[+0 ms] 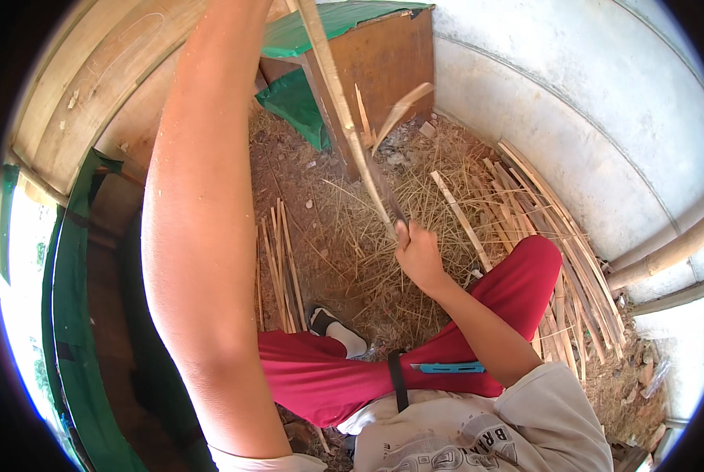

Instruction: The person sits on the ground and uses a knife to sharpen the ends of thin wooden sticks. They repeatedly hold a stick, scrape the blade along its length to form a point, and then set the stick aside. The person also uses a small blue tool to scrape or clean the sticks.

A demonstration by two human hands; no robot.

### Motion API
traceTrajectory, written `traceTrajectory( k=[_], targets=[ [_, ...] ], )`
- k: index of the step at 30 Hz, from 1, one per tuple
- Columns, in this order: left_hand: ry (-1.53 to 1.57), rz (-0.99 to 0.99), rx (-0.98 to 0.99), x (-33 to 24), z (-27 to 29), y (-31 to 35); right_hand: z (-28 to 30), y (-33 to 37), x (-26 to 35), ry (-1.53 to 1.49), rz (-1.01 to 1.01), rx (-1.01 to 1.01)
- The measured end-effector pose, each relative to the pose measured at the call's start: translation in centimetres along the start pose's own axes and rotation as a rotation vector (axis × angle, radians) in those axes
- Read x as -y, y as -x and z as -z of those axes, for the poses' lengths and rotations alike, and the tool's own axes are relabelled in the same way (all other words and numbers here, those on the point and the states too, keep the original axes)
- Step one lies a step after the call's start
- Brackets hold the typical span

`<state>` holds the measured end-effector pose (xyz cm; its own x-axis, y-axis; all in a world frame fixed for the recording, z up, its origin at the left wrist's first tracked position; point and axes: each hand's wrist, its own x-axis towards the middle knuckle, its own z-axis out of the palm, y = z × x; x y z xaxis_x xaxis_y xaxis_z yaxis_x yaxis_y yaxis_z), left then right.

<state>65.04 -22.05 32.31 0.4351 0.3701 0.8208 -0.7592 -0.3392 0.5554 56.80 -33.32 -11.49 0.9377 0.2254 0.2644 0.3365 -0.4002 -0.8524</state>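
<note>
My left arm reaches up past the top edge, so its hand is out of view. A long pale bamboo strip slants down from the top edge toward my right hand. That hand is closed round a knife, whose handle is hidden in the fist. The dark knife blade lies along the lower part of the strip. A thin curled shaving stands out near the blade's far end.
Long split strips lie in a pile at right, beside loose shavings. More thin sticks lie left of my foot. A brown wooden cabinet with green sheeting stands ahead. A blue flat object rests on my red-trousered thigh.
</note>
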Motion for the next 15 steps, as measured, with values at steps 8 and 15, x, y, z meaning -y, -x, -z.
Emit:
traceTrajectory(
  k=[8, 15],
  targets=[
    [0.047, 0.084, 0.105, 1.8, 3.5, -2.9, -2.3, -0.1, -9.2, 0.175, -0.32, 0.363],
    [-0.143, -0.196, -0.104, 1.4, 2.2, 0.0, -1.6, -0.3, -5.5, 0.095, -0.18, 0.206]
  ],
)
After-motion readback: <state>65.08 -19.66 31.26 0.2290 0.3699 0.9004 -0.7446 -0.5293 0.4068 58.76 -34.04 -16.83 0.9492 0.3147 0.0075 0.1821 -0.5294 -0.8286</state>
